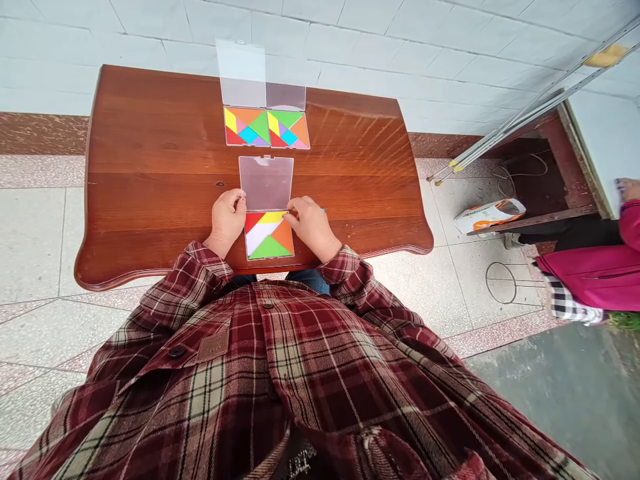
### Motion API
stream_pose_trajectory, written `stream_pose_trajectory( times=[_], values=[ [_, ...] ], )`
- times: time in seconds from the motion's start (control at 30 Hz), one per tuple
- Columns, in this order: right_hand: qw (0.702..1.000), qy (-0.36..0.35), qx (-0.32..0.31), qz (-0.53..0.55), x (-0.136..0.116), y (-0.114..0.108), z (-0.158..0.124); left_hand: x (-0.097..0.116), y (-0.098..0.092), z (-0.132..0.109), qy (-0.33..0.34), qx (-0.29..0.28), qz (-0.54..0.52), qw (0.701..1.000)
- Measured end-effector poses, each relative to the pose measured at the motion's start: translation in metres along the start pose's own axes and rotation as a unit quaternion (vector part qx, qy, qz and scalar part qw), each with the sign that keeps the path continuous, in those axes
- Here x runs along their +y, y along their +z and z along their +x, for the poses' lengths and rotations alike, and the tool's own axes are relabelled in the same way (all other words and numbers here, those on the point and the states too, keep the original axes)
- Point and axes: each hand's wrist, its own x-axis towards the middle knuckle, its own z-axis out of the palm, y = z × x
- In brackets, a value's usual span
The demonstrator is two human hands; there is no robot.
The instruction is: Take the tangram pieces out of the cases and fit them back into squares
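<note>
A brown wooden desk [150, 167] spans the view from the left, against a pale tiled wall. The person's left hand [227, 217], fingers curled in and thumb close to them, rests at the left edge of a clear lid [267, 183]; whether it grips is unclear. Behind stands the rear left tangram set [247, 127], its lid raised. Just right of the left hand lies the near tangram set [270, 235], at the desk's front edge, showing red, yellow, white, orange and green beneath that raised lid. The rear right tangram set [289, 129] adjoins its neighbour, also open. The right hand [313, 223], fingers bent and partly open, touches the near set's upper right corner; any hold is hidden. Farther right are metal poles [475, 148], a white-and-orange bag [490, 215] and another person [590, 273] in magenta.
</note>
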Motion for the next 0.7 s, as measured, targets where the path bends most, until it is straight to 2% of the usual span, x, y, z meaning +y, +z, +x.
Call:
stream_pose_trajectory(
  times=[0.13, 0.27, 0.37, 0.47, 0.6, 0.7],
  values=[
    [0.997, 0.050, 0.056, -0.008, 0.023, -0.021, -0.009, -0.001, 0.000, 0.000, -0.002, 0.000, 0.001, 1.000],
    [0.991, 0.122, 0.050, -0.027, 0.048, -0.032, -0.013, -0.003, 0.000, 0.001, -0.004, 0.005, 0.010, 1.000],
    [0.990, 0.134, 0.021, -0.036, 0.055, -0.029, -0.013, -0.004, -0.001, 0.002, -0.007, 0.007, 0.014, 1.000],
    [0.990, 0.131, -0.010, -0.049, 0.051, -0.020, -0.012, -0.003, -0.002, 0.002, -0.009, 0.005, 0.019, 1.000],
    [0.987, 0.149, -0.016, -0.060, 0.048, -0.012, -0.009, -0.003, -0.002, 0.002, -0.010, 0.006, 0.026, 1.000],
    [0.989, 0.142, -0.018, -0.043, 0.055, -0.010, -0.007, -0.005, -0.001, 0.002, -0.010, 0.007, 0.018, 1.000]
  ],
)
